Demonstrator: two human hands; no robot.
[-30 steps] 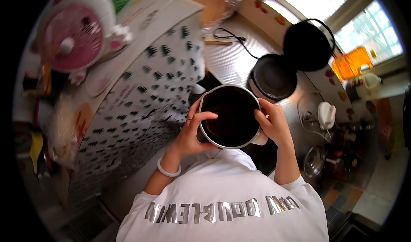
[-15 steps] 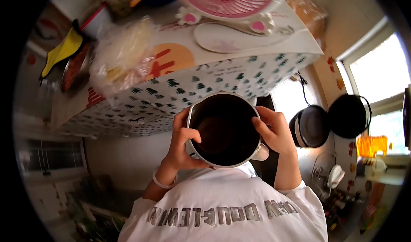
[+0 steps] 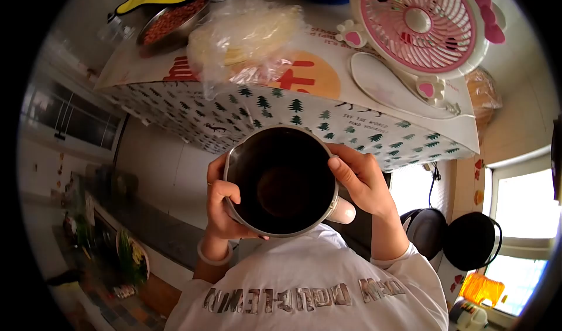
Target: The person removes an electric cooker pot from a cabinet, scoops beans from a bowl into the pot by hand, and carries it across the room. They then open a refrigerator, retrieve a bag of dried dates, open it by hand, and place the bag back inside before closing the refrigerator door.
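Both hands hold a round metal jug with a dark inside and a stubby pale handle at its lower right. Its open mouth faces up toward me, and a lighter brownish patch shows at the bottom. My left hand is wrapped around the left side, thumb near the rim. On the right side, my right hand grips the wall by the rim, above the handle, with its thumb on the edge. The jug is held in front of my white shirt, close to the cloth-covered table.
Ahead stands a table with a tree-patterned cloth. On it are a pink fan, a clear bag of pale food and a metal bowl of reddish bits. A black round pan and a yellow oil bottle are at right.
My view has turned left, so the table, fan and bag appear further right and the table front shows more. Both hands keep their hold on the jug, which appears slightly further left.
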